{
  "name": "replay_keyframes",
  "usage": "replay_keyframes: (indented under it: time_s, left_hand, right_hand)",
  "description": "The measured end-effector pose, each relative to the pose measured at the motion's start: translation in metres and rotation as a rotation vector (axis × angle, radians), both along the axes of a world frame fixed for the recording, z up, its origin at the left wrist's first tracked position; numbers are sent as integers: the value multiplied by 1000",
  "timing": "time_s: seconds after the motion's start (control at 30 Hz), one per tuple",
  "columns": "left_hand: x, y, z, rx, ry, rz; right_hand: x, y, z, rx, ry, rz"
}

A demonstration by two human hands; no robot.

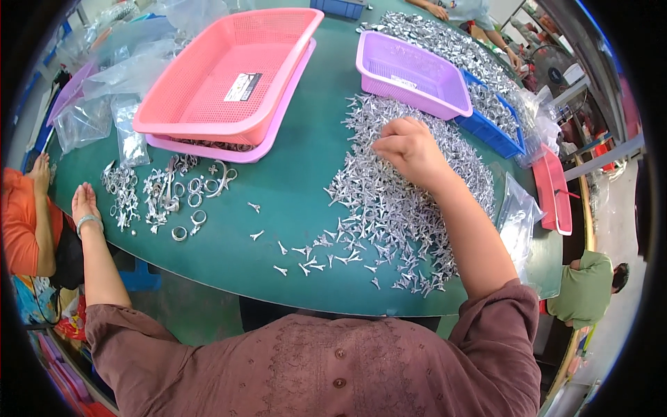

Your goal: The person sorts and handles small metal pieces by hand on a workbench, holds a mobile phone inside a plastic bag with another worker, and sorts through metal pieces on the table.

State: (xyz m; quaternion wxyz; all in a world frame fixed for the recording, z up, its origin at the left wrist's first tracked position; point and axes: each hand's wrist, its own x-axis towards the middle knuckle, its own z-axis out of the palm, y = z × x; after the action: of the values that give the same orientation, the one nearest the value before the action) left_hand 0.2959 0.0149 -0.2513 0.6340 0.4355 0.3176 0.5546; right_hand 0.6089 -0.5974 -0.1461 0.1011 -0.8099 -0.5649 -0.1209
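Observation:
My right hand (413, 153) hovers over a broad heap of small silver-grey Y-shaped metal pieces (389, 201), its fingers curled together. Whatever sits between those fingertips is hidden. At the table's left edge lies my left hand (86, 203), fingers stretched out and nothing visible in it, with a bracelet on the wrist. Beside it are small piles of silvery metal parts (123, 194), some flower-shaped. Several rings (197, 217) are among them. A few loose Y-shaped pieces (280, 270) are scattered toward the near edge of the green table (229, 264).
A pink mesh basket (278, 28) rests in a pinkish-purple one at the back left. Behind the heap stand a purple basket (445, 97) and a blue bin (514, 142). Plastic bags (83, 125) lie at left. Co-workers' hands show at far left and top right.

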Motion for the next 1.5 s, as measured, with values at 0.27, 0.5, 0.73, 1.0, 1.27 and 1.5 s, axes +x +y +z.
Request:
replay_keyframes:
  time_s: [0.27, 0.5, 0.73, 1.0, 1.27, 1.5]
  left_hand:
    - [-1, -4, 0, -11, -15, -4]
    - [8, -9, 1, 4, -6, -14]
    - [30, -82, 33, 227, 157, -96]
    - [73, -367, 122, 964, 205, -825]
    - [75, -291, 98, 419, 41, -513]
    - [-6, -72, 42, -146, 29, 344]
  right_hand:
    - [-17, -16, 12, 532, 938, -171]
    - [-32, -18, 15, 618, 982, -118]
    - [-56, 15, 23, 632, 997, 0]
    - [-124, 92, 33, 568, 1333, 205]
    - [-148, 128, 30, 572, 1370, 212]
    - [-142, 77, 14, 314, 1227, 174]
